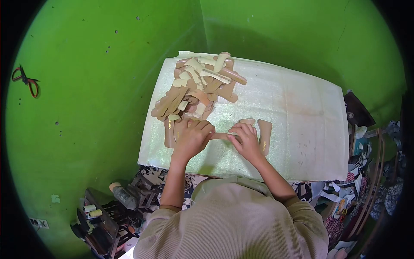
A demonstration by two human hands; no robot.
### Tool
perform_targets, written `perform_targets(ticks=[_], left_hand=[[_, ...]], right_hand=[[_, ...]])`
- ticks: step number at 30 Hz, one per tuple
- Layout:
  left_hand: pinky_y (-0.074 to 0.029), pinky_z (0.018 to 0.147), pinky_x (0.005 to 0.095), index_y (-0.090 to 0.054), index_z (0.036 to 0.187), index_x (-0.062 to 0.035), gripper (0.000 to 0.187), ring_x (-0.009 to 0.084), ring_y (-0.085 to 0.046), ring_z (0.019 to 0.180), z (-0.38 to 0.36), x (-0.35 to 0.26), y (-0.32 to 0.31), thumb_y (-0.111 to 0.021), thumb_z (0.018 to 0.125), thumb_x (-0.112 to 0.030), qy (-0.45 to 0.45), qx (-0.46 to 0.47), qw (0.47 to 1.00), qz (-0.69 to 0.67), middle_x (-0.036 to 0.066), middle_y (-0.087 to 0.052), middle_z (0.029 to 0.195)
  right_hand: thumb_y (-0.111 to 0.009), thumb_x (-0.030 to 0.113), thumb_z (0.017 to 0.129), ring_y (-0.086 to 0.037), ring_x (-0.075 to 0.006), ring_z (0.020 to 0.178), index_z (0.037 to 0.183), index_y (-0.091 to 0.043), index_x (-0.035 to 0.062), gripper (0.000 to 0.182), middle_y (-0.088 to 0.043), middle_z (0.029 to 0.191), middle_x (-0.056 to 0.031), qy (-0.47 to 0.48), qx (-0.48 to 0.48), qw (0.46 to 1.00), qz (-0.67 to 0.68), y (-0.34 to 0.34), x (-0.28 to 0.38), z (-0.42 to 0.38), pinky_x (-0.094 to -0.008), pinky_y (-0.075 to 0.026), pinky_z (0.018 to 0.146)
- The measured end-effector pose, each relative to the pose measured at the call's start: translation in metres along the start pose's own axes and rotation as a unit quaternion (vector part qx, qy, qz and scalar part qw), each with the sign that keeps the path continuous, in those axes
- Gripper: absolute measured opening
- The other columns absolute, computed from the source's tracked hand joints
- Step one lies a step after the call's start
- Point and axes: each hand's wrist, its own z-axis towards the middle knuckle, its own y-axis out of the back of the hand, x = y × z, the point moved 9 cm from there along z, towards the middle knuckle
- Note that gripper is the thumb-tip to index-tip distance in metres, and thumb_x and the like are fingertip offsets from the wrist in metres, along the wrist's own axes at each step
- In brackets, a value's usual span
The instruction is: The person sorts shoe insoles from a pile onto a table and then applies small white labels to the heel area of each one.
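Between my two hands is a tan insole piece (220, 136), seen nearly edge-on above the table. My left hand (194, 136) is closed on its left end. At its right end, my right hand (246, 140) pinches it with thumb and fingers. Just right of that hand lies a tan insole (265, 134) with small gold lettering. A paler piece (247, 121) shows behind the right fingers. Beside my left hand, another insole with gold print (169, 134) lies partly covered by the hand.
A heap of tan and cream insole pieces (172, 101) covers the table's far left. The white-covered table (302, 125) meets green walls. Scissors (26, 81) hang on the left wall. Thread spools (92, 211) and a bottle (124, 195) stand lower left; fabric scraps fill the right.
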Motion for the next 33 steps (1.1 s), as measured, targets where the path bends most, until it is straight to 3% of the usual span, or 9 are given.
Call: perform_targets(ticks=[3, 6, 8, 9, 10, 13, 14, 21, 33], left_hand=[[-0.032, 0.085, 0.0418, -0.056, 0.092, -0.0140, 0.018, 0.0182, -0.053, 0.090, 0.005, -0.005, -0.001, -0.061, 0.076, -0.022, -0.004, -0.008, 1.000, 0.001, -0.001, -0.056, 0.094], [-0.031, 0.087, 0.0421, -0.052, 0.108, -0.0151, 0.036, 0.0201, -0.050, 0.099, 0.013, -0.017, 0.008, -0.062, 0.076, -0.028, 0.010, -0.060, 0.998, -0.018, 0.002, -0.052, 0.108], [-0.029, 0.090, 0.0428, -0.042, 0.125, -0.0151, 0.058, 0.0241, -0.044, 0.108, 0.014, -0.017, -0.004, -0.063, 0.075, -0.034, 0.012, -0.061, 0.998, -0.021, 0.006, -0.045, 0.122], [-0.029, 0.091, 0.0425, -0.042, 0.124, -0.0147, 0.058, 0.0251, -0.044, 0.108, 0.014, -0.019, -0.011, -0.064, 0.074, -0.034, 0.013, -0.060, 0.997, -0.042, 0.007, -0.045, 0.122], [-0.029, 0.091, 0.0422, -0.043, 0.124, -0.0143, 0.058, 0.0261, -0.043, 0.109, 0.016, -0.021, -0.018, -0.065, 0.074, -0.034, 0.014, -0.059, 0.996, -0.062, 0.008, -0.044, 0.122], [-0.028, 0.093, 0.0431, -0.042, 0.125, -0.0133, 0.062, 0.0286, -0.040, 0.114, 0.015, -0.030, -0.065, -0.066, 0.072, -0.035, 0.002, -0.011, 0.991, -0.134, 0.010, -0.041, 0.125], [-0.027, 0.093, 0.0440, -0.041, 0.125, -0.0133, 0.062, 0.0288, -0.040, 0.115, 0.013, -0.035, -0.084, -0.066, 0.072, -0.036, -0.012, 0.007, 0.988, -0.151, 0.011, -0.041, 0.125], [-0.026, 0.095, 0.0484, -0.033, 0.130, -0.0129, 0.071, 0.0271, -0.039, 0.118, 0.003, -0.083, -0.176, -0.066, 0.071, -0.037, -0.060, 0.158, 0.967, -0.193, 0.012, -0.038, 0.129], [-0.024, 0.096, 0.0463, -0.033, 0.131, -0.0115, 0.072, 0.0271, -0.037, 0.118, 0.004, -0.103, -0.207, -0.066, 0.071, -0.033, -0.108, 0.187, 0.966, -0.144, 0.012, -0.037, 0.130]], right_hand=[[-0.064, 0.016, 0.075, -0.050, -0.0258, 0.089, 0.084, -0.060, 0.0060, 0.014, -0.055, 0.093, -0.0062, -0.020, -0.003, 1.000, 0.005, 0.004, -0.008, -0.005, -0.0348, -0.036, 0.080], [-0.063, 0.015, 0.076, -0.051, -0.0216, 0.083, 0.083, -0.060, 0.0061, 0.012, -0.055, 0.084, -0.0058, -0.059, -0.035, 0.998, 0.010, 0.021, -0.021, -0.012, -0.0329, -0.038, 0.076], [-0.064, 0.012, 0.076, -0.052, -0.0176, 0.077, 0.083, -0.060, 0.0043, 0.011, -0.055, 0.079, -0.0054, -0.160, -0.059, 0.979, 0.114, 0.028, -0.054, -0.023, -0.0303, -0.040, 0.072], [-0.064, 0.011, 0.076, -0.052, -0.0156, 0.075, 0.083, -0.060, 0.0033, 0.011, -0.055, 0.076, -0.0052, -0.208, -0.072, 0.961, 0.165, 0.028, -0.073, -0.032, -0.0290, -0.041, 0.069], [-0.063, 0.007, 0.078, -0.051, -0.0084, 0.068, 0.085, -0.059, 0.0009, 0.010, -0.055, 0.072, -0.0026, -0.217, -0.126, 0.951, 0.181, 0.033, -0.091, -0.043, -0.0229, -0.042, 0.062], [-0.063, 0.007, 0.079, -0.050, -0.0052, 0.066, 0.085, -0.058, 0.0004, 0.010, -0.056, 0.073, -0.0002, -0.348, -0.189, 0.849, 0.351, 0.033, -0.148, -0.079, -0.0193, -0.042, 0.061], [-0.062, 0.007, 0.080, -0.050, -0.0041, 0.063, 0.086, -0.058, -0.0001, 0.011, -0.057, 0.073, -0.0004, -0.338, -0.205, 0.857, 0.330, 0.036, -0.167, -0.091, -0.0164, -0.042, 0.059], [-0.065, 0.008, 0.078, -0.053, -0.0061, 0.064, 0.086, -0.057, -0.0011, 0.015, -0.059, 0.073, -0.0030, -0.405, -0.233, 0.831, 0.302, 0.025, -0.215, -0.140, -0.0188, -0.044, 0.059], [-0.066, 0.012, 0.077, -0.051, -0.0073, 0.063, 0.090, -0.055, -0.0003, 0.021, -0.056, 0.072, -0.0033, -0.406, -0.245, 0.843, 0.254, 0.004, -0.238, -0.149, -0.0201, -0.043, 0.057]])
